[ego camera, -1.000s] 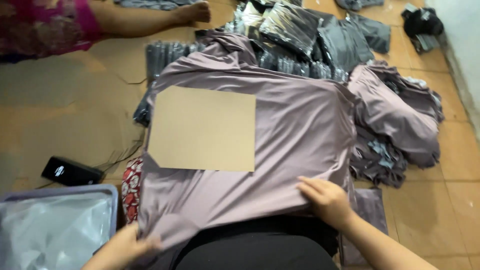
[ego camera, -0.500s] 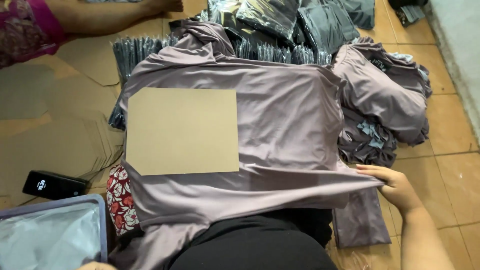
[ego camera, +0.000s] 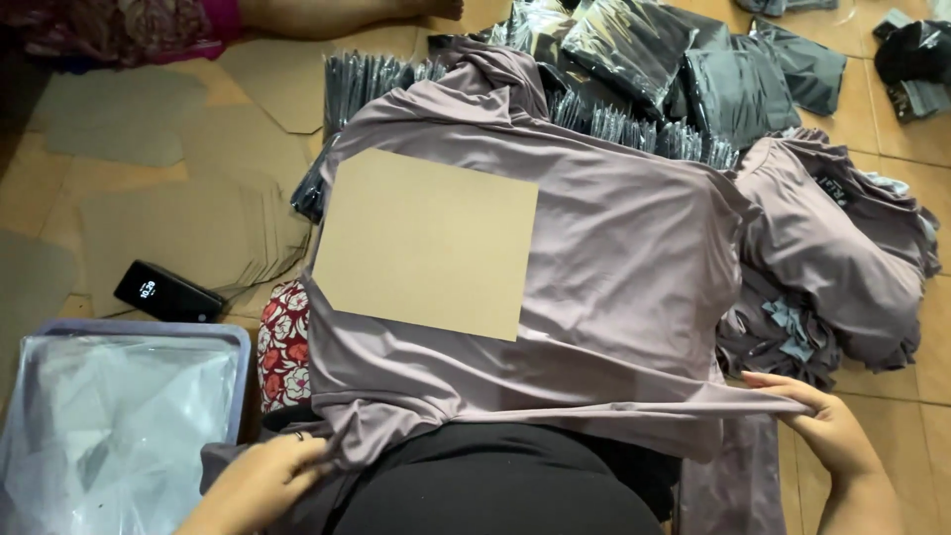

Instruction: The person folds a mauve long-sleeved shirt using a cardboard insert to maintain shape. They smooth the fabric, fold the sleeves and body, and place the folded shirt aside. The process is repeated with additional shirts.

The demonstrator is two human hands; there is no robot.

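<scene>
A mauve garment point(ego camera: 614, 267) lies spread flat in front of me, with a brown cardboard sheet point(ego camera: 428, 241) resting on its left half. My right hand point(ego camera: 827, 428) pinches the garment's lower right hem and pulls it out taut to the right. My left hand point(ego camera: 263, 481) grips the lower left hem near my lap. Black fabric point(ego camera: 495, 485) covers my lap under the near edge.
A heap of mauve garments point(ego camera: 842, 248) sits at the right. Black bagged items point(ego camera: 644, 59) are stacked behind. A pile of cardboard sheets point(ego camera: 178, 228) and a black phone point(ego camera: 166, 293) lie at left, beside a bin of clear bags point(ego camera: 109, 426). Another person's leg point(ego camera: 327, 12) is at top left.
My right hand moved from the middle of the hem out to the right, stretching it. My left hand dropped out of view, then came back gripping the left hem.
</scene>
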